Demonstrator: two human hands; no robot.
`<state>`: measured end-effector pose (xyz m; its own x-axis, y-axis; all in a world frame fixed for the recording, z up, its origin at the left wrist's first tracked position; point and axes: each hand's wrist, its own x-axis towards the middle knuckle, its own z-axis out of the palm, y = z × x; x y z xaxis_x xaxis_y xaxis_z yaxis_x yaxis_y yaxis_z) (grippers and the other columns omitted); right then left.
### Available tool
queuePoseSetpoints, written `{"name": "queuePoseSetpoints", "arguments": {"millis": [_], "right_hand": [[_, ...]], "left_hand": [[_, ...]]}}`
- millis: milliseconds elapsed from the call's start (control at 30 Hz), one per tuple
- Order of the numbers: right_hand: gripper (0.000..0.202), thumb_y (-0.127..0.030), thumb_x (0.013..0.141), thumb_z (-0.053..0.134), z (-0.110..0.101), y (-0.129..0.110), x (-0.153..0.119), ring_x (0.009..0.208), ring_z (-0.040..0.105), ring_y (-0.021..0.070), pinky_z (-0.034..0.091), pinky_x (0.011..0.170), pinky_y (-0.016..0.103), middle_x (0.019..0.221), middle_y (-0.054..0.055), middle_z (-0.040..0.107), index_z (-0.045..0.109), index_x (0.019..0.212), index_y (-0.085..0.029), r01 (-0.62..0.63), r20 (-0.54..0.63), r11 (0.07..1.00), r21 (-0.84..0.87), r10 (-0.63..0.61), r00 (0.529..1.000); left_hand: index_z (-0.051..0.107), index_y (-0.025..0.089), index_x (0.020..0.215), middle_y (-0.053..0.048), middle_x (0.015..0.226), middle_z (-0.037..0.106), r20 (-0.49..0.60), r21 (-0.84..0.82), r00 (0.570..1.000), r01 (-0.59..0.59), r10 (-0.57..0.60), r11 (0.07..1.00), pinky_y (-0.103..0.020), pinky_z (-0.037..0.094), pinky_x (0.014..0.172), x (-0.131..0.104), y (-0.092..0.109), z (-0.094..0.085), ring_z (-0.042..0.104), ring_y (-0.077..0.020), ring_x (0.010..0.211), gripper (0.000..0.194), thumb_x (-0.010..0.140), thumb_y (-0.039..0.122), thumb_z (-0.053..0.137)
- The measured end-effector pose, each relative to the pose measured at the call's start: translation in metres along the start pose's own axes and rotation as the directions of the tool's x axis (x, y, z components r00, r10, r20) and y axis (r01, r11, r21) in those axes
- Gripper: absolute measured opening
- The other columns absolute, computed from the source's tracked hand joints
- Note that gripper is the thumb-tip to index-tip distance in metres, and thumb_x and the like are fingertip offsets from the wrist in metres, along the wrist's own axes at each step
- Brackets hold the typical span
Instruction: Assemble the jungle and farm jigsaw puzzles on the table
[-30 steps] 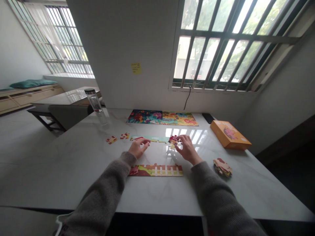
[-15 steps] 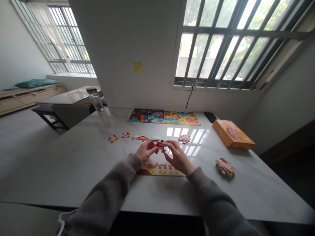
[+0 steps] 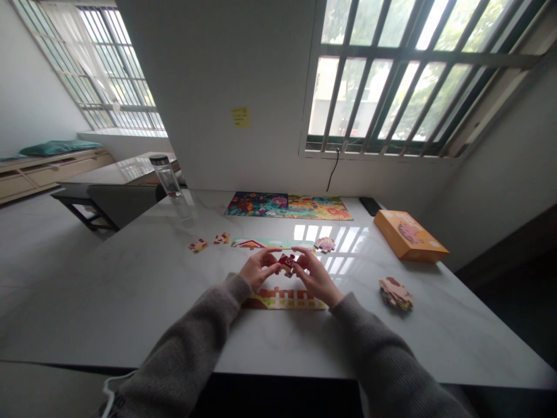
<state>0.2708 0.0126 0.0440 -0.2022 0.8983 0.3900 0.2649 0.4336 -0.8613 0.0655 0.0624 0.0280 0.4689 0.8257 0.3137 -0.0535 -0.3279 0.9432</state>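
Note:
A dark red puzzle piece (image 3: 287,262) with a white crossed pattern is held up between both hands. My left hand (image 3: 260,268) pinches its left side, and my right hand (image 3: 317,277) grips its right side. Behind the hands lies an assembled puzzle strip (image 3: 278,242) with a red roof and pale green sky. Nearer to me, partly under the wrists, is another joined strip (image 3: 287,298) with a white fence. Two loose pieces, one yellow and red (image 3: 198,246) and one red and white (image 3: 221,238), lie at the left. A pinkish piece pile (image 3: 325,244) sits right of the far strip.
A stack of pieces (image 3: 395,293) lies at the right, below an orange box (image 3: 408,235). Two colourful picture boards (image 3: 256,205) rest by the wall, with a black phone (image 3: 370,206) beside them. A glass bottle (image 3: 166,176) stands at the back left.
The held piece has been tilted between the fingers, and the right hand's fingers have changed their grip on it. The whole view has shifted slightly.

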Motion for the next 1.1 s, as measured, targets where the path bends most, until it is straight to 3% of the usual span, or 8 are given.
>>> {"name": "queuePoseSetpoints", "arguments": {"millis": [167,267,367,500,600,767,933,1100], "right_hand": [[0.038,-0.038,0.099,0.050,0.002,0.001,-0.004,0.067,0.061,0.0141,0.052,0.065,0.029,0.079,-0.001,0.064,0.047,0.134,-0.023,-0.052,0.128,0.999,0.014,0.050,0.990],[0.027,-0.043,0.101,0.044,0.005,-0.001,-0.006,0.062,0.060,0.0127,0.050,0.059,0.027,0.081,0.001,0.068,0.055,0.116,-0.023,-0.112,0.210,0.994,0.003,0.109,0.972],[0.027,-0.046,0.099,0.048,0.007,-0.002,-0.007,0.064,0.061,0.0130,0.049,0.058,0.026,0.082,0.002,0.070,0.057,0.095,-0.021,-0.132,0.215,0.991,-0.011,0.131,0.968],[0.027,-0.044,0.095,0.054,0.007,-0.001,-0.003,0.065,0.060,0.0136,0.049,0.061,0.026,0.076,0.003,0.071,0.057,0.085,-0.019,-0.177,0.143,0.983,0.043,0.169,0.975],[0.028,-0.045,0.093,0.055,0.005,0.002,0.000,0.063,0.060,0.0140,0.048,0.062,0.028,0.074,0.003,0.071,0.056,0.082,-0.019,-0.221,0.091,0.965,0.138,0.210,0.974],[0.029,-0.045,0.090,0.057,0.004,0.004,0.002,0.061,0.057,0.0138,0.045,0.061,0.027,0.067,0.002,0.068,0.056,0.078,-0.019,-0.239,0.045,0.958,0.160,0.235,0.971],[0.030,-0.046,0.090,0.057,0.004,0.003,0.001,0.063,0.058,0.0140,0.045,0.063,0.027,0.068,0.002,0.067,0.058,0.078,-0.019,-0.247,0.051,0.957,0.151,0.242,0.969],[0.034,-0.045,0.094,0.051,0.001,0.002,0.002,0.066,0.057,0.0143,0.045,0.066,0.027,0.072,0.003,0.067,0.061,0.076,-0.018,-0.203,0.053,0.978,0.051,0.200,0.978]], "left_hand": [[0.067,0.015,0.099,-0.005,0.079,0.070,-0.111,0.022,0.994,-0.024,0.026,0.999,-0.030,0.056,0.068,0.003,-0.006,-0.005,0.067,-0.0156,0.067,0.036,0.082,0.046,0.076],[0.071,0.016,0.092,-0.006,0.083,0.073,-0.163,0.073,0.986,-0.024,0.036,0.997,-0.032,0.058,0.072,0.004,-0.008,-0.007,0.069,-0.0182,0.073,0.034,0.081,0.048,0.075],[0.072,0.017,0.092,-0.007,0.086,0.074,-0.176,0.101,0.983,-0.027,0.044,0.995,-0.033,0.059,0.077,0.004,-0.008,-0.007,0.071,-0.0205,0.080,0.032,0.081,0.047,0.075],[0.071,0.016,0.099,-0.008,0.091,0.074,-0.146,0.101,0.989,-0.024,0.039,0.995,-0.033,0.060,0.076,0.002,-0.004,-0.005,0.071,-0.0210,0.083,0.033,0.086,0.046,0.069],[0.067,0.016,0.112,-0.008,0.097,0.071,-0.103,0.246,0.986,-0.104,0.133,0.964,-0.032,0.059,0.077,0.000,0.001,-0.004,0.070,-0.0192,0.085,0.033,0.090,0.041,0.065],[0.045,0.023,0.144,-0.007,0.111,0.063,0.062,0.474,0.956,-0.282,0.288,0.834,-0.032,0.057,0.081,-0.003,0.002,-0.005,0.064,-0.0157,0.083,0.069,0.082,0.028,0.074],[0.049,0.023,0.141,-0.007,0.109,0.061,0.149,0.578,0.929,-0.359,0.338,0.733,-0.035,0.055,0.084,-0.001,-0.005,-0.010,0.061,-0.0171,0.084,0.054,0.090,0.029,0.068],[0.048,0.024,0.140,-0.005,0.103,0.061,0.135,0.645,0.922,-0.360,0.363,0.674,-0.036,0.055,0.083,0.000,-0.008,-0.016,0.059,-0.0172,0.081,0.054,0.092,0.037,0.067]]}}
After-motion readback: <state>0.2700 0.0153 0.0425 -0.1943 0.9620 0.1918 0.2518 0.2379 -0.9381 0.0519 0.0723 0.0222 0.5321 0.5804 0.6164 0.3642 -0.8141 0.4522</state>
